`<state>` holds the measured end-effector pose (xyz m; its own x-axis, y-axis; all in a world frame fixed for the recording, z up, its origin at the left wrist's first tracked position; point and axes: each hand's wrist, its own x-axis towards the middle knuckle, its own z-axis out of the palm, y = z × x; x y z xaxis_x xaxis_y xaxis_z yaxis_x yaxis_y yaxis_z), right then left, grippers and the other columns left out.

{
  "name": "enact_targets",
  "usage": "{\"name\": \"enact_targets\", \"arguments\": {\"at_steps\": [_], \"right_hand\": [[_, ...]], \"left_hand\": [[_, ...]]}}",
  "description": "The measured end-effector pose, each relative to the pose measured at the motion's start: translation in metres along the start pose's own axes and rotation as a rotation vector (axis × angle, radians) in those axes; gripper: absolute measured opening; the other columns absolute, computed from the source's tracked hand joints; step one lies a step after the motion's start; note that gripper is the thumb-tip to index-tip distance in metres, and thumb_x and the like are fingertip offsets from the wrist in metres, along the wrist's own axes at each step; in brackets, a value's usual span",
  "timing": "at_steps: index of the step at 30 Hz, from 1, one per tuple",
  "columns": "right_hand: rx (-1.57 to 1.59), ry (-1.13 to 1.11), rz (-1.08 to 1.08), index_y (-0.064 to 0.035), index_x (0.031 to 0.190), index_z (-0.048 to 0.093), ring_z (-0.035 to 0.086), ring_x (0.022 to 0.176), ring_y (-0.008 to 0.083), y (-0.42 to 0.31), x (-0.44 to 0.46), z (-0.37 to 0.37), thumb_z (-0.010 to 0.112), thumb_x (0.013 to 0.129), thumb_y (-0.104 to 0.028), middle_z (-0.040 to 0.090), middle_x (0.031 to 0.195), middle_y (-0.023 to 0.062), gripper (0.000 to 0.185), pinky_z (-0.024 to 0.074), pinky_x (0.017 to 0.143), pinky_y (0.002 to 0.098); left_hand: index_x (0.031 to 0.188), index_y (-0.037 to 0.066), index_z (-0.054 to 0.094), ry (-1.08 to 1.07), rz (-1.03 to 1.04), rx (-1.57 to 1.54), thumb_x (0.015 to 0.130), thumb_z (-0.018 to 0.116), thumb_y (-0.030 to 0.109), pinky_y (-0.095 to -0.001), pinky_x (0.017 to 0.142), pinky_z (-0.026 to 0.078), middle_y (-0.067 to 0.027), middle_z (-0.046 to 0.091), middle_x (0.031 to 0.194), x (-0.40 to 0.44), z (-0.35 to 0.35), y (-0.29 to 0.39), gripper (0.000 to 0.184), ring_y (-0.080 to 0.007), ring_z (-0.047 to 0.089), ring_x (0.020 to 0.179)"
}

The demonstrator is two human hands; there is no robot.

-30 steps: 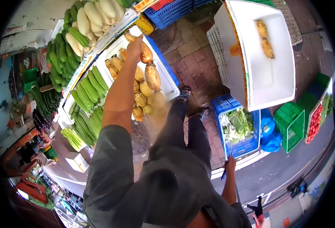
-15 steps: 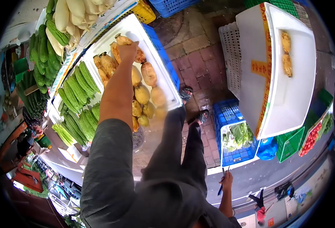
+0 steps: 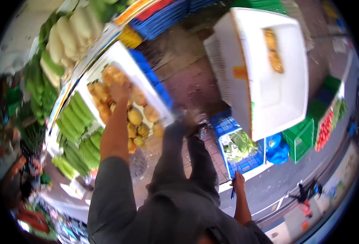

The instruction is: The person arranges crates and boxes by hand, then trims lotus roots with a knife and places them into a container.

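Note:
My left hand point(image 3: 120, 90) is over the upper part of a white foam box point(image 3: 160, 106), its fingers closed on a brown-skinned lotus root point(image 3: 112, 75). Motion blur softens the fingertips. More lotus roots point(image 3: 100, 93) lie beside that hand, and rounder, yellowish lotus root pieces point(image 3: 135, 117) sit nearer my body. Low on the right, my right hand point(image 3: 239, 183) is wrapped round a slim tool with a dark blue handle point(image 3: 233, 192). Its exact kind is not clear.
Green ridged gourds point(image 3: 74, 114) and white radishes point(image 3: 71, 34) flank the box on the left. Across the wet paving stands a tall white foam box point(image 3: 279, 95) with lotus roots point(image 3: 273, 51) inside. A blue crate point(image 3: 250, 162) holds leafy greens point(image 3: 238, 145).
The view has shifted and blurred, with the right-hand boxes now further left. My left hand stays among the lotus roots, and the root at its fingers shows larger. My right hand keeps its tool.

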<state>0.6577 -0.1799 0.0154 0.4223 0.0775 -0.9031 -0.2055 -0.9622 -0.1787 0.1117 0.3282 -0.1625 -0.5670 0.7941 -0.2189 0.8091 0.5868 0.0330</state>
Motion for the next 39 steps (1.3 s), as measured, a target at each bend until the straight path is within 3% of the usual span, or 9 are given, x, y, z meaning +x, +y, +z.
{"name": "enact_targets", "arguments": {"at_steps": [2, 3, 5, 8, 15, 20, 24, 30, 39], "right_hand": [[-0.053, 0.006, -0.092, -0.0036, 0.109, 0.062, 0.049, 0.048, 0.0108, 0.0, 0.001, -0.007, 0.06, 0.097, -0.034, 0.051, 0.066, 0.0009, 0.033, 0.0492, 0.045, 0.0277], [-0.089, -0.003, -0.104, -0.0024, 0.115, 0.061, 0.05, 0.05, 0.0114, -0.001, 0.001, -0.011, 0.063, 0.095, -0.034, 0.053, 0.069, 0.0019, 0.037, 0.0492, 0.047, 0.0277], [-0.094, -0.039, -0.112, 0.0001, 0.123, 0.06, 0.053, 0.054, 0.013, -0.002, 0.004, -0.022, 0.07, 0.089, -0.033, 0.056, 0.074, 0.0046, 0.049, 0.0501, 0.049, 0.0288], [-0.126, 0.045, -0.186, 0.0042, 0.121, 0.059, 0.061, 0.063, 0.0156, -0.008, 0.009, -0.047, 0.072, 0.087, -0.035, 0.062, 0.078, 0.0101, 0.054, 0.0522, 0.051, 0.0314], [0.036, 0.172, -0.22, 0.002, 0.108, 0.06, 0.056, 0.054, 0.016, 0.033, 0.042, -0.111, 0.065, 0.092, -0.039, 0.06, 0.073, 0.0088, 0.045, 0.0491, 0.047, 0.0317], [0.522, 0.237, -0.11, -0.001, 0.093, 0.065, 0.051, 0.048, 0.0149, 0.019, 0.04, -0.132, 0.051, 0.097, -0.053, 0.054, 0.065, 0.0059, 0.054, 0.0475, 0.046, 0.0296], [0.504, 0.28, 0.034, -0.0007, 0.076, 0.064, 0.047, 0.044, 0.0138, 0.015, 0.044, -0.132, 0.057, 0.094, -0.053, 0.049, 0.056, 0.002, 0.056, 0.0421, 0.042, 0.0301], [0.607, 0.397, 0.25, -0.003, 0.082, 0.058, 0.048, 0.043, 0.0136, 0.021, 0.029, -0.088, 0.07, 0.088, -0.034, 0.049, 0.06, 0.0018, 0.034, 0.0467, 0.042, 0.0303], [0.69, 0.215, 0.47, 0.0038, 0.099, 0.06, 0.057, 0.053, 0.0136, -0.02, -0.01, 0.003, 0.07, 0.082, -0.021, 0.058, 0.071, 0.007, 0.032, 0.0556, 0.051, 0.0307]], "left_hand": [[0.137, -0.003, 0.047, -0.048, 0.12, -0.094, 0.087, 0.066, 0.053, -0.0496, 0.096, 0.048, -0.0271, 0.056, 0.133, -0.036, -0.026, 0.012, 0.077, -0.0417, 0.057, 0.118], [0.135, -0.003, 0.049, 0.163, 0.234, -0.113, 0.089, 0.066, 0.049, -0.0479, 0.095, 0.048, -0.0294, 0.058, 0.128, -0.053, -0.01, 0.007, 0.072, -0.0425, 0.06, 0.113], [0.133, -0.003, 0.049, -0.071, 0.2, -0.294, 0.089, 0.067, 0.044, -0.0486, 0.09, 0.048, -0.0292, 0.065, 0.114, -0.112, -0.073, 0.05, 0.067, -0.0435, 0.062, 0.107], [0.119, -0.005, 0.058, -0.22, 0.281, -0.598, 0.09, 0.071, 0.027, -0.0304, 0.077, 0.05, -0.0124, 0.067, 0.092, -0.144, -0.046, 0.067, 0.044, -0.0184, 0.062, 0.081], [0.118, -0.003, 0.06, -0.778, 0.529, -1.174, 0.094, 0.067, 0.014, -0.0252, 0.081, 0.053, -0.0082, 0.066, 0.107, -0.326, -0.163, 0.276, 0.031, -0.013, 0.064, 0.09], [0.118, -0.005, 0.06, -0.996, 0.77, -0.946, 0.092, 0.07, 0.025, -0.0278, 0.084, 0.051, -0.0134, 0.068, 0.111, -0.372, -0.14, 0.419, 0.04, -0.0155, 0.065, 0.096], [0.121, -0.002, 0.06, -0.815, 1.122, -0.465, 0.084, 0.071, 0.036, -0.0404, 0.093, 0.05, -0.0204, 0.066, 0.113, -0.379, -0.059, 0.53, 0.054, -0.0354, 0.064, 0.105], [0.133, 0.005, 0.05, -0.586, 1.382, 0.032, 0.085, 0.067, 0.022, -0.0476, 0.103, 0.038, -0.0156, 0.053, 0.13, -0.383, 0.023, 0.656, 0.054, -0.0338, 0.046, 0.126], [0.129, 0.011, 0.056, -0.104, 1.788, 0.318, 0.071, 0.083, 0.022, -0.0577, 0.111, 0.03, -0.0095, 0.055, 0.124, -0.37, 0.139, 0.736, 0.064, -0.0303, 0.049, 0.122]]}}
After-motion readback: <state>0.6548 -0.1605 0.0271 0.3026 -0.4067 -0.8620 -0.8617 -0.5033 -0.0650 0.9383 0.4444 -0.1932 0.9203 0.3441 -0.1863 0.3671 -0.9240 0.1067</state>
